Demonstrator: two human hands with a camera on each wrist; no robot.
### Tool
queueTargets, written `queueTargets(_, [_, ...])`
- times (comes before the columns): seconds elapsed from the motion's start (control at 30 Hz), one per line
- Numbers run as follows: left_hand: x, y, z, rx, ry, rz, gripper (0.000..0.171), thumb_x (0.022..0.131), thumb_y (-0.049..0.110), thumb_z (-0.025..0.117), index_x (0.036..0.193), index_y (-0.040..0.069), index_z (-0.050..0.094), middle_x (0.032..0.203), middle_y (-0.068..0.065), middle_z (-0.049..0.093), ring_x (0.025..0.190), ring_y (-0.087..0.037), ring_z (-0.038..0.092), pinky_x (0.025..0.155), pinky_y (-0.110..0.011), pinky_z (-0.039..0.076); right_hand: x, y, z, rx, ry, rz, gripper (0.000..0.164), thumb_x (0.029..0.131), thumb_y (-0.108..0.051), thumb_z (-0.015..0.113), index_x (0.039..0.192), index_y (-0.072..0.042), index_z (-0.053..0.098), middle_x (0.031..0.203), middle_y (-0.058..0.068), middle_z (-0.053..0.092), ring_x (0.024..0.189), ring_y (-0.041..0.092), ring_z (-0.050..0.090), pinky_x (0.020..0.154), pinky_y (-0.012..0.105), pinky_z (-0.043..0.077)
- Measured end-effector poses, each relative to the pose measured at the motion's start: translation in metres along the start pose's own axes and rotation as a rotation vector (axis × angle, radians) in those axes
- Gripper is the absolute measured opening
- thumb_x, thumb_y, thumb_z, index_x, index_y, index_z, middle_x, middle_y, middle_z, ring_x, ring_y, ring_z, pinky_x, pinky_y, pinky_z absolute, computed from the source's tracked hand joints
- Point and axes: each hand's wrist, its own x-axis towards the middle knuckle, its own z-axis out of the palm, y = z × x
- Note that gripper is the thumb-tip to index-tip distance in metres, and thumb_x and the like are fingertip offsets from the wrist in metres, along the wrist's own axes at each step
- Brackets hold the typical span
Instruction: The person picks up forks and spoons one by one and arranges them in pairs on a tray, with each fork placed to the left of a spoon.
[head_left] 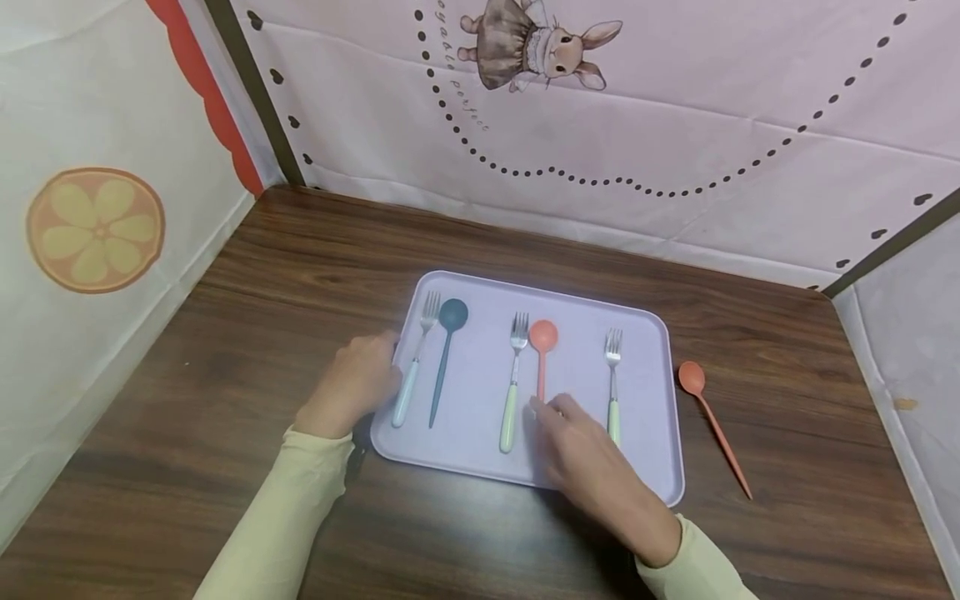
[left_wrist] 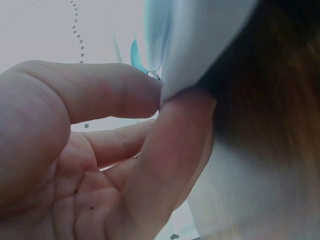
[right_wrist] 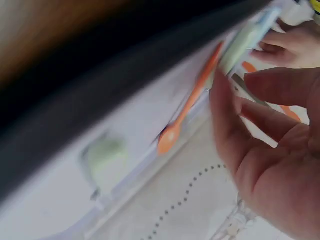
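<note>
A pale lilac tray (head_left: 480,454) lies on the wooden table. My left hand (head_left: 356,379) pinches its left rim between thumb and fingers, as the left wrist view shows. Over the tray's front right part is my right hand (head_left: 596,462), its fingertips close by the handle of a coral spoon (head_left: 543,336). In the right wrist view a gap shows between thumb and finger, beside that spoon's orange handle (right_wrist: 192,102). A green-handled fork (head_left: 508,417) lies left of this spoon. Another green-handled fork (head_left: 613,346) is partly hidden behind the right hand.
At the tray's left side lie a light-blue-handled fork (head_left: 407,392) and a dark teal spoon (head_left: 453,315). A second coral spoon (head_left: 692,377) rests on the table (head_left: 810,400) right of the tray. Printed cloth walls (head_left: 675,125) enclose the back and sides.
</note>
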Motion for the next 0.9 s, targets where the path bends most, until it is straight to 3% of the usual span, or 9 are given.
queueTargets(0.1, [0.000,0.000,0.000,0.003,0.003,0.000,0.040,0.084,0.005,0.048,0.123,-0.006,0.048,0.103,-0.024,0.059,0.078,-0.030,0.055,0.073,-0.054,0.051,-0.001,0.005,0.002,-0.141,0.043,-0.066,0.024,0.078,-0.001,0.057,0.101,-0.003,0.059,0.108,0.015,0.058,0.084,0.027,0.055,0.069,0.040,0.053])
queueTargets(0.17, [0.001,0.000,0.000,0.003,0.001,0.001,0.040,0.085,0.005,0.048,0.124,-0.006,0.048,0.104,-0.024,0.059,0.078,-0.030,0.055,0.074,-0.054,0.051,-0.002,0.008,0.004,-0.178,0.060,-0.098,0.019,0.079,-0.003,0.057,0.098,-0.003,0.057,0.116,0.018,0.057,0.086,0.032,0.056,0.069,0.044,0.053])
queueTargets(0.53, [0.001,0.000,0.001,-0.005,-0.003,0.000,0.041,0.085,0.005,0.048,0.125,-0.005,0.048,0.105,-0.024,0.059,0.077,-0.029,0.055,0.074,-0.053,0.051,-0.001,0.011,0.005,-0.191,0.079,-0.127,0.016,0.080,-0.006,0.057,0.096,-0.003,0.057,0.113,0.017,0.057,0.079,0.032,0.056,0.063,0.044,0.053])
queueTargets(0.77, [0.002,0.000,0.002,0.005,0.015,0.015,0.039,0.083,0.004,0.047,0.121,-0.004,0.051,0.099,-0.021,0.060,0.075,-0.029,0.053,0.068,-0.052,0.051,-0.010,0.016,-0.005,-0.187,-0.006,-0.054,0.044,0.072,-0.002,0.061,0.115,-0.005,0.058,0.119,0.017,0.055,0.096,0.028,0.054,0.074,0.044,0.053])
queueTargets(0.9, [0.003,-0.001,0.001,0.001,0.008,0.005,0.041,0.083,0.004,0.047,0.123,-0.004,0.050,0.101,-0.023,0.059,0.076,-0.029,0.053,0.069,-0.052,0.051,-0.014,0.019,-0.012,-0.177,-0.016,-0.017,0.047,0.073,-0.005,0.066,0.120,-0.005,0.058,0.120,0.018,0.055,0.100,0.028,0.053,0.077,0.045,0.052])
